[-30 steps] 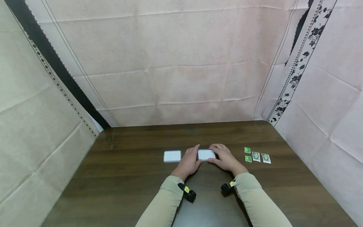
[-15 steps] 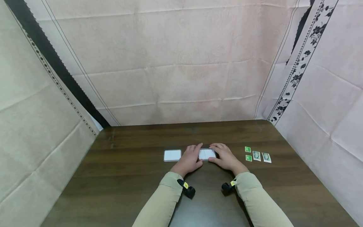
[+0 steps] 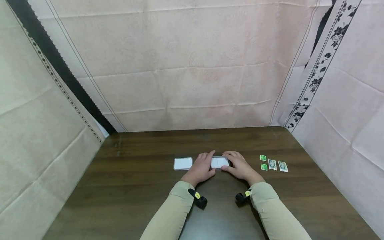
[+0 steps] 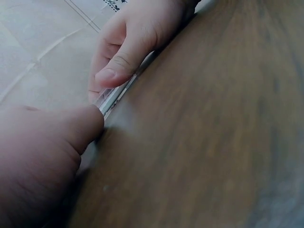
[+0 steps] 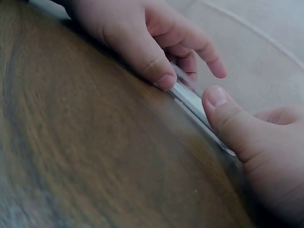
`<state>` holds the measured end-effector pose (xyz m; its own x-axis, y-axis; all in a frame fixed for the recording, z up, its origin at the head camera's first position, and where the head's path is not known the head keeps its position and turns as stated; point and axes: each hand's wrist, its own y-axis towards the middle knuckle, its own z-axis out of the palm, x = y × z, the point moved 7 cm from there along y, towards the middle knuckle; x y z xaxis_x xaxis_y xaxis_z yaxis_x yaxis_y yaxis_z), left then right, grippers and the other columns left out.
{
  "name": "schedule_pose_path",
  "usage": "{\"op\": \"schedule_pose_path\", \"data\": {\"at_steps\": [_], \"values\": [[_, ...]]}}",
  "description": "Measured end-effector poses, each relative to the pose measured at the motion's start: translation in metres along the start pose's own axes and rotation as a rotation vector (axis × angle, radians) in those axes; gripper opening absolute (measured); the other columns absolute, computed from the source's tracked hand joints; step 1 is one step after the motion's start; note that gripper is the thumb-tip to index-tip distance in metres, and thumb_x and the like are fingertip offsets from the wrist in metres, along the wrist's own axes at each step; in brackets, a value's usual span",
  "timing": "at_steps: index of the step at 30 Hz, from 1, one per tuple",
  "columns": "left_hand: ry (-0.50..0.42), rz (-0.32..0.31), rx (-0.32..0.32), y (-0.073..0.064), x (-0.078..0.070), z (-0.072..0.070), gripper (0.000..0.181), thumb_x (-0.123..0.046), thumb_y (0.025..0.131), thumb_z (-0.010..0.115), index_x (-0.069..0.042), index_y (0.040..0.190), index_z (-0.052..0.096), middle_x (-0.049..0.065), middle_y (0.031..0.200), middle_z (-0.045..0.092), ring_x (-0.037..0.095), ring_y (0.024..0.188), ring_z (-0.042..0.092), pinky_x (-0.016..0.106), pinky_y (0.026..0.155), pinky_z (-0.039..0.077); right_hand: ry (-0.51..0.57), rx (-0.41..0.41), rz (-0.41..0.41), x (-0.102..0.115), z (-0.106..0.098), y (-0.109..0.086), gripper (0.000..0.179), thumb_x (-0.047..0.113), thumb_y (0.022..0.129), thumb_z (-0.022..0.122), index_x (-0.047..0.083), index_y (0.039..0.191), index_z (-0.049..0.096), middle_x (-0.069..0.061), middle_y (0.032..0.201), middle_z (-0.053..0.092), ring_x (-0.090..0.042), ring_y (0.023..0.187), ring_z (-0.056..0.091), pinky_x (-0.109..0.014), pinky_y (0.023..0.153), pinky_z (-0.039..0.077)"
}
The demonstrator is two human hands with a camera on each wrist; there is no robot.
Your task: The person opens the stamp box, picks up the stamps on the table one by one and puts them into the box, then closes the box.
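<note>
In the head view, a flat white case [image 3: 219, 162] with rounded corners and clear edges lies on the brown table, a little right of the middle. My left hand [image 3: 201, 169] holds its left end, thumb at the near edge and index finger stretched out at the far side. The right wrist view shows that thumb [image 5: 165, 81] on the case's edge and the index finger lifted. My right hand [image 3: 240, 166] holds the right end, its thumb [image 4: 114, 76] along the near edge and its fingers reaching round the far side. Both hands hide the case's ends.
A second white case [image 3: 183, 163] lies just left of my left hand. To the right are two small green stamp-like squares, one far [image 3: 263, 157] and one near [image 3: 263, 167], beside two larger pale stamp-like pieces [image 3: 272, 164]. Pale cloth [image 3: 192, 73] hangs behind the table.
My left hand has shifted slightly forward and right, its index finger tipping further over the case's left end. My right hand and the case look nearly still; the head view has drifted a little.
</note>
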<state>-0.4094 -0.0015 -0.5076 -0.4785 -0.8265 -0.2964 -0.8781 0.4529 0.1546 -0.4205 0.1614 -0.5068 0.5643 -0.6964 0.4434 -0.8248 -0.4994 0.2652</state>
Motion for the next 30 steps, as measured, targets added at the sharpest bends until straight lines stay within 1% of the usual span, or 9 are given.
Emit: {"op": "schedule_pose_path", "data": {"at_steps": [7,13,22,26,30], "values": [[-0.004,-0.017,0.006,0.000,-0.001,-0.001,0.076,-0.034,0.097,0.062,-0.013,0.160,0.025,0.011,0.150,0.046,0.028,0.142,0.038,0.041,0.116,0.034,0.038,0.000,0.023,-0.003,-0.001,0.000,0.059,0.036,0.097,0.067,0.003,0.144,0.052,-0.018,0.149,0.047,-0.041,0.140,0.037,-0.062,0.112,0.031],[-0.015,-0.039,0.016,0.001,0.001,0.002,0.078,-0.035,0.097,0.062,-0.012,0.161,0.022,0.010,0.152,0.044,0.027,0.143,0.036,0.041,0.116,0.034,0.055,-0.006,0.025,-0.003,-0.003,-0.001,0.058,0.036,0.098,0.066,0.003,0.144,0.052,-0.017,0.149,0.047,-0.042,0.140,0.036,-0.062,0.111,0.031],[-0.061,-0.049,0.016,0.002,0.002,0.003,0.083,-0.033,0.097,0.063,-0.010,0.162,0.015,0.012,0.154,0.043,0.028,0.144,0.035,0.041,0.116,0.035,0.088,-0.017,0.044,-0.008,-0.004,0.002,0.055,0.034,0.099,0.066,0.004,0.143,0.053,-0.016,0.149,0.047,-0.040,0.140,0.036,-0.062,0.111,0.033],[-0.102,-0.062,0.014,0.002,0.003,0.004,0.085,-0.032,0.097,0.064,-0.010,0.162,0.014,0.011,0.155,0.041,0.028,0.144,0.035,0.042,0.115,0.036,0.101,-0.025,0.058,-0.012,-0.004,0.003,0.054,0.033,0.099,0.066,0.004,0.143,0.053,-0.015,0.149,0.046,-0.039,0.139,0.036,-0.061,0.111,0.033],[-0.168,-0.102,0.018,0.002,0.006,0.005,0.087,-0.032,0.095,0.066,-0.011,0.162,0.014,0.010,0.156,0.041,0.027,0.145,0.034,0.043,0.115,0.036,0.120,-0.041,0.076,-0.013,-0.003,0.005,0.056,0.033,0.098,0.067,0.003,0.143,0.052,-0.016,0.149,0.045,-0.039,0.139,0.036,-0.061,0.111,0.033]]}}
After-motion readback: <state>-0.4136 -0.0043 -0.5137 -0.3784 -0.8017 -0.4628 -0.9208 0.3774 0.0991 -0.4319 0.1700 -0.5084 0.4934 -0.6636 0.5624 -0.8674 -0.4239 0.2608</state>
